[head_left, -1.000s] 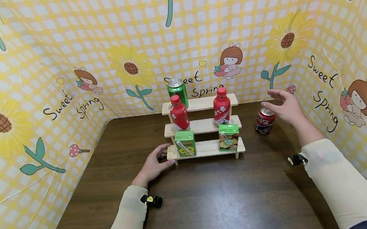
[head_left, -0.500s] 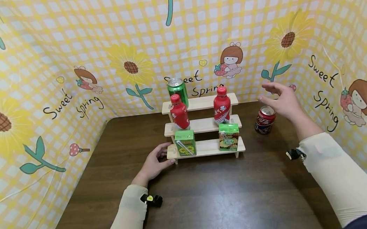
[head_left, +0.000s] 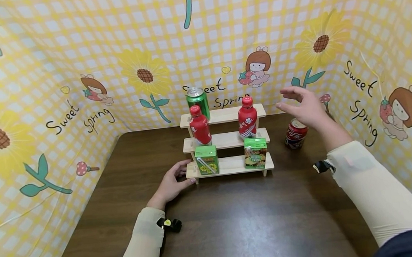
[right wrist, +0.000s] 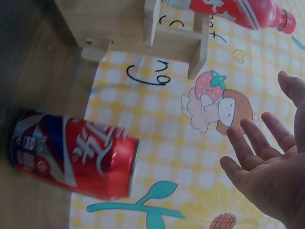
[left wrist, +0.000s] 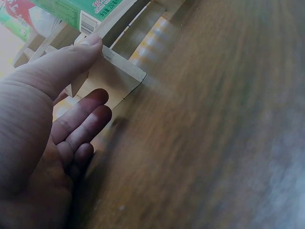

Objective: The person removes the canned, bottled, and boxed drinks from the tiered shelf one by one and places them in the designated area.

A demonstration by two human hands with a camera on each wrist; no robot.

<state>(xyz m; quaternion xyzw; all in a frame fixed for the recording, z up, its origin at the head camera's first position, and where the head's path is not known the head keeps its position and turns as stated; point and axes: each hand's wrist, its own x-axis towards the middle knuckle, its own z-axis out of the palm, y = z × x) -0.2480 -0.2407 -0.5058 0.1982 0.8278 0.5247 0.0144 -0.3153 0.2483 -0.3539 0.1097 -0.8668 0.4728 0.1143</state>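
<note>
A three-step wooden display rack (head_left: 231, 165) stands on the table. My left hand (head_left: 171, 184) grips the left end of its bottom step, thumb at the front corner and the other fingers around the side. On the top step, at left, is a green can (head_left: 203, 101). The middle step bears two red bottles, one left (head_left: 199, 127) and one right (head_left: 248, 120). Two green drink cartons, left (head_left: 206, 160) and right (head_left: 255, 155), sit on the bottom step. My right hand (head_left: 305, 108) is in the air, fingers spread and holding nothing, above and beside a red cola can (right wrist: 76, 155) standing right of the rack.
The brown wooden table (head_left: 233, 221) extends in front of the rack. Yellow checked cloth (head_left: 150, 29) with printed flowers walls off the back and both sides. Both wrists wear small black camera mounts, the left one (head_left: 171, 225) near the tabletop.
My right hand has risen and moved left, away from the cola can toward the rack. My left hand stays on the rack. The cans, bottles and cartons have kept their places.
</note>
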